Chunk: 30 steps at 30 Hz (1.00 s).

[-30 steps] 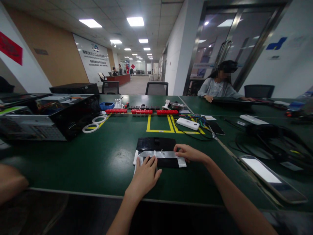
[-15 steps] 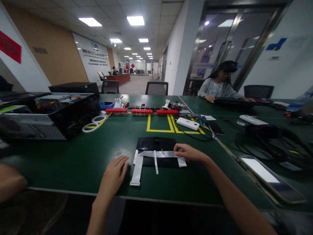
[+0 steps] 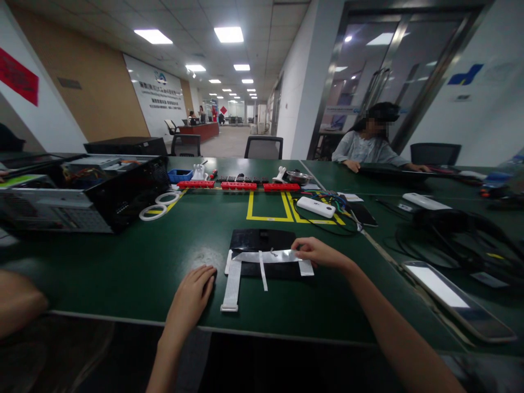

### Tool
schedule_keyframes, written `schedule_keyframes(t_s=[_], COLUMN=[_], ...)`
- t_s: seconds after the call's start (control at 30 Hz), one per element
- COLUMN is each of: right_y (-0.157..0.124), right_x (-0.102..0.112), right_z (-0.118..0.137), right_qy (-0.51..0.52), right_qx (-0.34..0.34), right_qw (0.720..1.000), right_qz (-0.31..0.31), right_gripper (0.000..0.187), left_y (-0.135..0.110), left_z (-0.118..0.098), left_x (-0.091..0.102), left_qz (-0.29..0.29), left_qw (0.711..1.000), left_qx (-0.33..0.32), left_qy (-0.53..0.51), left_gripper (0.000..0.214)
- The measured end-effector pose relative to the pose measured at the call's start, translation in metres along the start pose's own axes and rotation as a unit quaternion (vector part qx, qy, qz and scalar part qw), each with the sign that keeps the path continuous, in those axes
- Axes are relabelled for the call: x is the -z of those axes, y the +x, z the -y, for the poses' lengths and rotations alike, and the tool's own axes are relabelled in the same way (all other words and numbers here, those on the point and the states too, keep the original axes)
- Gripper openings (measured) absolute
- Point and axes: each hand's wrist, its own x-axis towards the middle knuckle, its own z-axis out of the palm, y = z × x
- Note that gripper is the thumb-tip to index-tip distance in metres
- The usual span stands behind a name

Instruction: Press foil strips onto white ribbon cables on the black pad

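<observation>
A flat black panel (image 3: 262,240) lies on the green table (image 3: 172,256) in front of me, with a silvery strip (image 3: 270,256) across it and two white ribbon cables (image 3: 231,285) hanging toward me. My right hand (image 3: 317,252) rests on the panel's right end, fingers curled and pinching the silvery strip. My left hand (image 3: 190,297) lies flat on the table just left of the wider ribbon cable, fingers together and stretched out, holding nothing.
An open computer case (image 3: 82,194) stands at the left with white tape rings (image 3: 153,212) beside it. Red parts (image 3: 237,186), a white power bank (image 3: 316,207), phones (image 3: 454,297) and cables (image 3: 446,229) lie beyond and right. A person (image 3: 370,144) sits at the far right.
My left hand left the panel and slid left onto the bare table, uncovering the ribbon cables. My right hand stayed on the panel's right end, shifting slightly.
</observation>
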Motion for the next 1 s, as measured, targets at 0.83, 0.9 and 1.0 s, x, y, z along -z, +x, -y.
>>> schedule_keyframes(t_s=[0.83, 0.9, 1.0], right_y=[-0.060, -0.065, -0.070], right_x=[0.095, 0.100, 0.106], right_z=[-0.041, -0.051, -0.069], right_qy=[0.205, 0.189, 0.151], right_qx=[-0.105, -0.154, -0.212], right_qw=[0.689, 0.682, 0.681], right_qz=[-0.687, -0.690, -0.685], right_gripper=[0.015, 0.013, 0.011], left_y=[-0.002, -0.002, -0.002], left_z=[0.001, 0.001, 0.001], left_x=[-0.001, -0.001, -0.002], left_qz=[-0.007, -0.008, -0.005], left_qw=[1.000, 1.000, 1.000], left_qx=[-0.001, 0.001, 0.002], left_qy=[-0.012, -0.012, -0.012], left_gripper=[0.030, 0.030, 0.031])
